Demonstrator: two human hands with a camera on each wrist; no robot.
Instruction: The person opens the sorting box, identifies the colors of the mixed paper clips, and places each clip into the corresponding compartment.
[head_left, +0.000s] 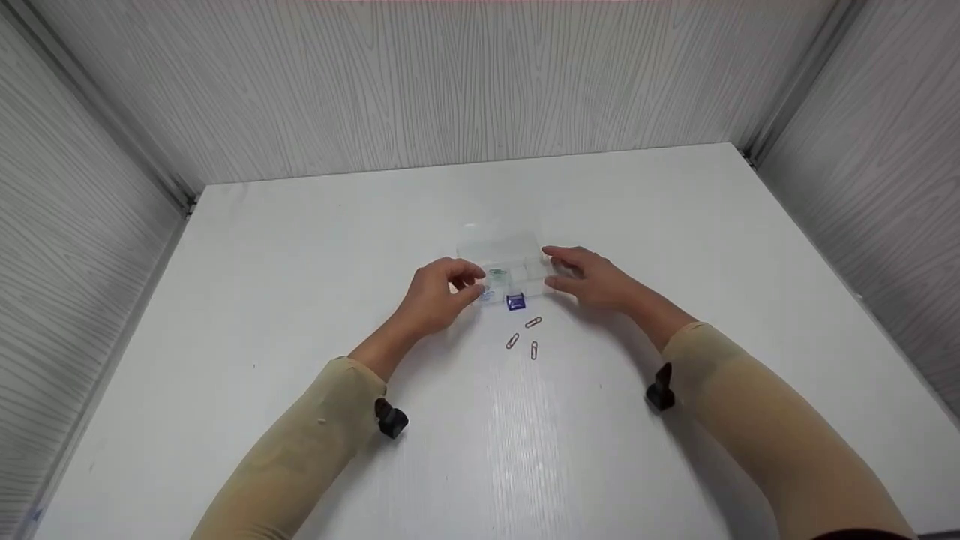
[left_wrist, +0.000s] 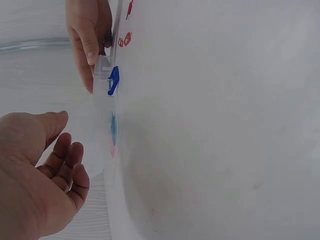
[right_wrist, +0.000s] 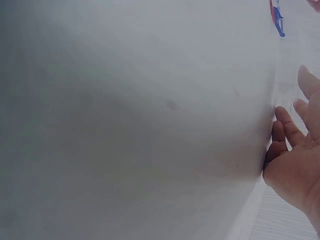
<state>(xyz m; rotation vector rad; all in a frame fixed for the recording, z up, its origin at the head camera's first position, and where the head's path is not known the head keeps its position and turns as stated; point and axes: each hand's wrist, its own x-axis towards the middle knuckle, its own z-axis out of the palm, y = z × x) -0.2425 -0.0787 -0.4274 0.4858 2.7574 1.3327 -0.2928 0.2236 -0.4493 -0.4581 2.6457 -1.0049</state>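
Observation:
A clear plastic compartment box stands on the table with its see-through lid raised at the back and a blue latch at its front. Green paper clips and blue paper clips lie in its left compartments. My left hand is at the box's left end, fingers loosely bent; the left wrist view shows a gap between it and the box. At the right end is my right hand, thumb and forefinger apart along the edge, lower fingers resting on the table. Contact with the box is unclear.
Three reddish paper clips lie loose on the white table in front of the box. Wood-patterned panels stand behind and on both sides. A small pink spot shows inside the box in the left wrist view.

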